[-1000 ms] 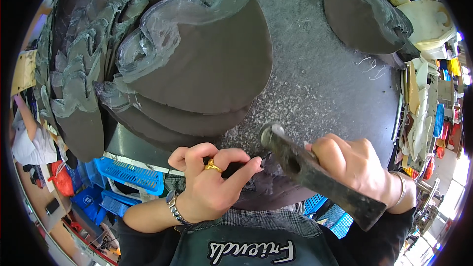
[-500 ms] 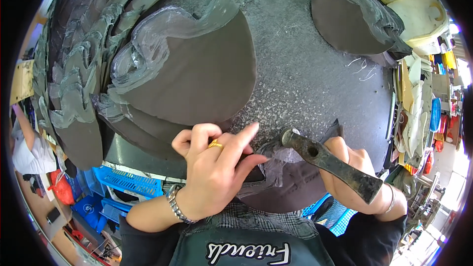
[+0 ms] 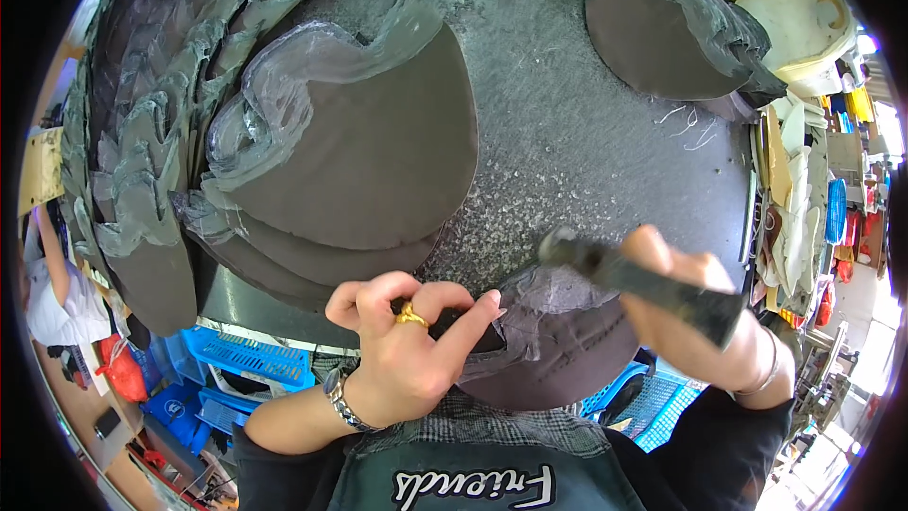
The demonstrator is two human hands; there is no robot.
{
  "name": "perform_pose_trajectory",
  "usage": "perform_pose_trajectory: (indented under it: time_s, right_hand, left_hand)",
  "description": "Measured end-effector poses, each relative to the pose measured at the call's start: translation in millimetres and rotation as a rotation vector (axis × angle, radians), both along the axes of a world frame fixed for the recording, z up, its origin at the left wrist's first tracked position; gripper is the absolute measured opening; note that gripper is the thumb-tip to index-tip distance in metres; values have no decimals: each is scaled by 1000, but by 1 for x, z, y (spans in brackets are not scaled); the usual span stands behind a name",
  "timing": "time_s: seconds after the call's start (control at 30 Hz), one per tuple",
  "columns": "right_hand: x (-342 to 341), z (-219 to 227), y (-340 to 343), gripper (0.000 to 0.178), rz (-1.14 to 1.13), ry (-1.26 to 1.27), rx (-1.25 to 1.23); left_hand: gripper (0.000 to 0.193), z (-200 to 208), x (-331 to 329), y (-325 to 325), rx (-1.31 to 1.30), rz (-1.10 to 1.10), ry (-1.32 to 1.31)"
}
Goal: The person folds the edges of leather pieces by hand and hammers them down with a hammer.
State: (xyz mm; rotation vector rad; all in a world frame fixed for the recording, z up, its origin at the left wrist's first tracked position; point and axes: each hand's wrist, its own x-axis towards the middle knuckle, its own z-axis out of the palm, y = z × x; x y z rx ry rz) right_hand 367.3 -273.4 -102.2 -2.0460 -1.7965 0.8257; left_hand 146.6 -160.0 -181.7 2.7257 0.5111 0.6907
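A hammer [image 3: 591,260] is in my right hand [image 3: 676,298], its round face just above the upper edge of a dark brown sheet piece [image 3: 577,360] with a greyish, glue-smeared border. Motion smears that hand and the hammer. At the left end of the piece, my left hand [image 3: 411,345] has its fingers bent and pinches the border between forefinger and thumb. The piece lies at the table's near edge. Beyond my left hand is a stack of similar brown pieces [image 3: 378,151] with wrinkled, smeared borders.
Overlapping pieces [image 3: 156,151] cover the far left of the dark table [image 3: 530,85]. Another stack [image 3: 653,28] lies far right, near a pale plastic container [image 3: 794,28]. White crumbs and threads speckle the tabletop. Blue baskets [image 3: 251,355] sit below the near edge.
The hammer has swung over the piece, and my right hand has shifted slightly right, its grip turned. My left hand has moved slightly down, its forefinger and thumb drawn together on the border.
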Motion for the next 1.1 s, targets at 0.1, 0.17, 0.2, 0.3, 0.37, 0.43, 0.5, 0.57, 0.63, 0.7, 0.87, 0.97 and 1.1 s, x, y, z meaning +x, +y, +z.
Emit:
perform_pose_trajectory:
  time_s: [0.1, 0.17, 0.2, 0.3, 0.37, 0.43, 0.5, 0.57, 0.63, 0.7, 0.87, 0.97, 1.1]
  right_hand:
    - [2, 5, -9, 21, -80, -85, -71]
    - [-6, 3, -16, 6, -55, -104, 60]
    - [-3, 10, -12, 7, -100, 78, -105]
    - [-4, 10, -10, 11, -50, -124, 19]
    - [0, -1, -20, 46, 63, -169, 40]
    - [-2, -7, -24, 44, 67, -146, 44]
    - [6, -15, -30, 44, 39, -115, 5]
    - [9, -17, -30, 44, 16, -81, -35]
    - [5, -7, -20, 44, 97, -283, 131]
    - [4, -4, -15, 45, 122, -226, 138]
    - [9, -2, -4, 45, 131, -72, 61]
    - [10, -3, -1, 48, 165, -11, -29]
    - [8, -6, 2, 48, 218, -53, -26]
  left_hand:
    - [26, 5, 12, 3, -92, 70, 25]
    - [23, 6, 24, 8, -163, 25, 8]
    - [24, 12, 31, 9, -160, 5, 49]
    - [29, 8, 40, 11, -122, -65, 82]
    - [32, 9, 42, 4, -96, 27, 70]
    - [39, 8, 38, 0, -59, 138, 71]
    - [33, 5, 35, -4, -91, 108, 24]
    - [31, 3, 36, -6, -94, 95, 10]
    - [29, 1, 36, -7, -100, 82, -3]
    - [27, 0, 35, -7, -119, 51, -26]
    - [27, 1, 33, -8, -76, 49, -11]
    - [24, 0, 32, -8, -38, 42, -6]
    - [30, 1, 31, -9, -14, 17, -12]
